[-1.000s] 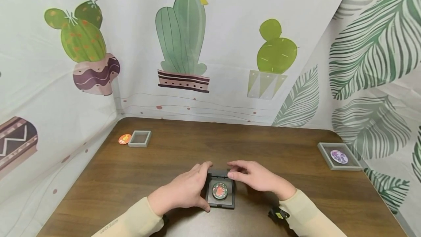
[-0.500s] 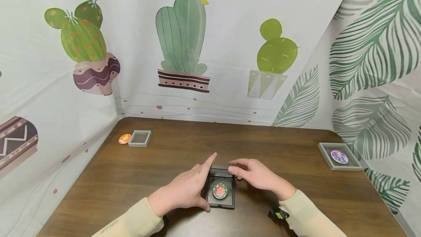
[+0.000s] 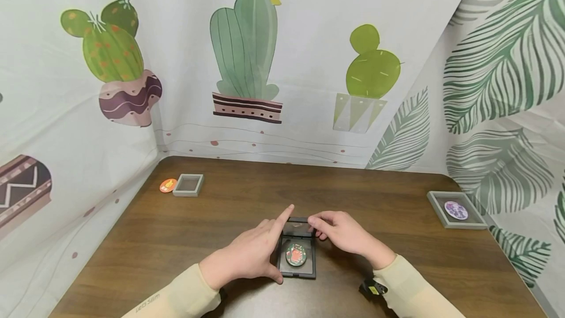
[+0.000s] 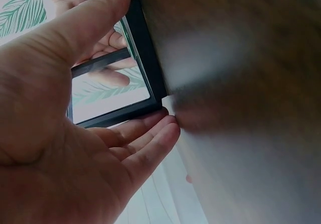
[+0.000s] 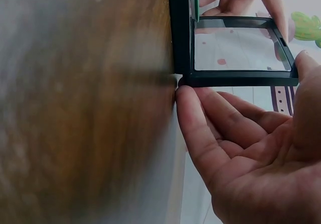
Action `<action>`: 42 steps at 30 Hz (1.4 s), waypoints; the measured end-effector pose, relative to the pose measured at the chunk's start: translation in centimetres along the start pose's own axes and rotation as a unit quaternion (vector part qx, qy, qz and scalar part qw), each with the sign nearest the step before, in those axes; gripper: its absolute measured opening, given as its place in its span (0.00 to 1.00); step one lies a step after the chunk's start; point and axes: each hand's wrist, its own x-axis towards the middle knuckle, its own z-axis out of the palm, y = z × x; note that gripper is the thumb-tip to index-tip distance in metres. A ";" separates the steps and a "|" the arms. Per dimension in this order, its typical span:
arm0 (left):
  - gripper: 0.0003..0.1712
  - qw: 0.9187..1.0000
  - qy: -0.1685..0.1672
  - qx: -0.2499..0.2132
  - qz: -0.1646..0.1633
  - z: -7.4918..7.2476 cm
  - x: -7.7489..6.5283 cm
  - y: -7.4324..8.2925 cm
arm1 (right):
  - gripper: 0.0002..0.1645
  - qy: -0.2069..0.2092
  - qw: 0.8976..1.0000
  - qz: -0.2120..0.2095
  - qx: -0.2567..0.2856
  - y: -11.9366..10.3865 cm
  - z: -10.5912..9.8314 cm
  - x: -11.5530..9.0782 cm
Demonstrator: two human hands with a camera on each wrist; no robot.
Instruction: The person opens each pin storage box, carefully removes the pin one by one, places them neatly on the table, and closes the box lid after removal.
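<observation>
A small black display case (image 3: pixel 314 263) with a clear window lies unfolded on the table in front of me, its hinged lid (image 3: pixel 296 228) tilted up at the back. Inside the base rests a round badge (image 3: pixel 295 255), dark green with a red figure. My left hand (image 3: pixel 249 256) holds the case along its left side, thumb at the near corner and fingers by the lid. The right hand (image 3: pixel 344 232) pinches the lid's right edge. In the right wrist view the lid's black frame (image 5: pixel 235 78) stands out from the base, with the thumb at its outer end and fingertips near the hinge.
On the brown table (image 3: pixel 247 195), a grey frame (image 3: pixel 188 195) stands at the back left beside an orange badge (image 3: pixel 167 186). A second grey frame (image 3: pixel 465 225) at the right edge holds a purple badge (image 3: pixel 456 210). A cactus-print curtain (image 3: pixel 309 63) hangs behind.
The lid has swung upward and back, showing more of its window. My right hand has moved slightly up with it, and the left index finger has stretched forward. The base stays put.
</observation>
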 end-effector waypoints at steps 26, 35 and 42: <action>0.90 1.000 -0.001 0.007 0.006 0.0 0.0 -0.2 | 0.41 0.004 0.988 -0.121 -0.095 -0.3 -0.2 -0.7; 0.91 0.999 0.016 0.030 0.008 0.0 0.2 -0.5 | 0.55 -0.005 0.974 -0.168 -0.153 -0.5 -0.3 -0.8; 0.91 1.000 0.016 0.020 -0.011 -0.3 0.2 -0.9 | 0.64 -0.027 0.974 -0.178 -0.137 -0.4 0.0 -0.9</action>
